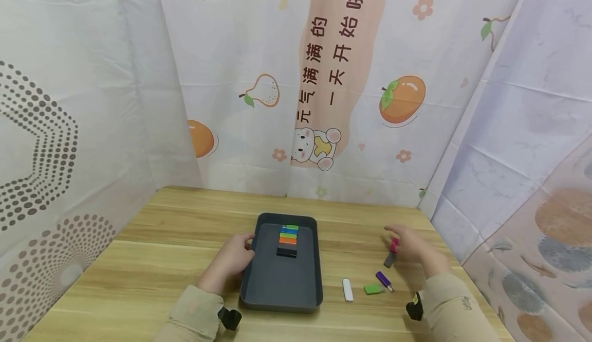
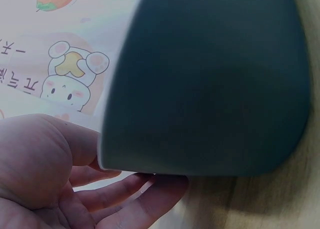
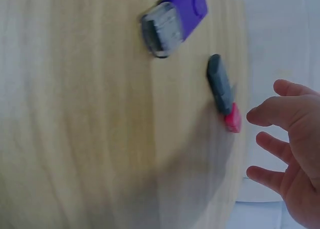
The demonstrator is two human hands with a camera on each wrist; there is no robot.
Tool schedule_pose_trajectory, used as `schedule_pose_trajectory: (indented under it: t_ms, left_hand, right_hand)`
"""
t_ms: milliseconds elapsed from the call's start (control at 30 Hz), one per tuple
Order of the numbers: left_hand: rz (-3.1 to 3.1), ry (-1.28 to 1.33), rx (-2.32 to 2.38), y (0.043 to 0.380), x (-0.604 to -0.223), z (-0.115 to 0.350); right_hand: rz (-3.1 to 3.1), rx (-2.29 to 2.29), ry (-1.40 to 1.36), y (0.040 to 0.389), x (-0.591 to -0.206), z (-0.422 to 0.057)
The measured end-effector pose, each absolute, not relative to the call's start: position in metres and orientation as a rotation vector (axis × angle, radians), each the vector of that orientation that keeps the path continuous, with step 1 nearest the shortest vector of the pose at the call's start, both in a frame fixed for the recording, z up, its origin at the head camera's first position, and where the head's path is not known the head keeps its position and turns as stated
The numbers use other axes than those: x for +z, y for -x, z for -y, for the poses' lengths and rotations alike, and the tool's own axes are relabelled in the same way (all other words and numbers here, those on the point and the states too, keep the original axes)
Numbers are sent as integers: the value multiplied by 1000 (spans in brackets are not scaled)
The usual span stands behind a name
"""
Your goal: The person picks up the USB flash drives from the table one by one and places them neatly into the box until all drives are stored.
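Patterned curtain (image 1: 240,141) at the far side, wood table (image 1: 152,259) in front; I'd judge neither blocks anything. Tray (image 1: 277,285) sits mid-table, long side running near to far. On my feeds, left hand (image 1: 233,256) has the tray's left wall, fingers bent round the rim. Right hand (image 1: 411,244) is over the table's right side, fingers apart, nothing held, just beside the pink stick (image 1: 394,246). Dark camera (image 1: 229,318) at the left wrist, left of the sticks.

Done, by my read: row (image 1: 288,240) in the tray's far half, sticks side by side, black one nearest, then grey, orange, green, blue. Far end blurs; I count six, soft number.

Remaining outside: five, all right of tray. White stick (image 1: 348,290) closest, green stick (image 1: 372,289) right of it, purple stick (image 1: 382,279) angled just beyond, then grey stick (image 1: 389,261) and pink farther. Call it just over half in.

In the way: tray's right wall stands between loose ones and row. Pink and grey lie end to end; can't tell if touching.
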State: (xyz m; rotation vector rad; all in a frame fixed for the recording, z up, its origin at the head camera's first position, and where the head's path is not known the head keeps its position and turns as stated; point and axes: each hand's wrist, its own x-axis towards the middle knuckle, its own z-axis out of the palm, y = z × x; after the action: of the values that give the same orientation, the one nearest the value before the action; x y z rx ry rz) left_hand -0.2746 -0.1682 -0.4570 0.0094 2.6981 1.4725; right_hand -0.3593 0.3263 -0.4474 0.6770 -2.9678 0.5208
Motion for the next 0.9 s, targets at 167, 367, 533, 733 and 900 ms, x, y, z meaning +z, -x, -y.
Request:
schedule_pose_trajectory:
  t_ms: [167,367,533,733,900]
  left_hand:
    - [-2693,2,1477,274,-457,167]
    - [-2695,-5,1475,274,-457,168]
    - [-2689,2,1473,274,-458,168]
    - [-2683,8,1473,274,-459,169]
    - [-2680,8,1475,274,-458,169]
  right_hand:
    - [2984,508,-678,359,-456,-330]
    - [3013,466,-641,358,-463,-333]
    - [3009,446,-648,355,-463,-333]
    - [3046,510,-622,353,-463,-333]
    - [3050,510,-624,354,-463,-334]
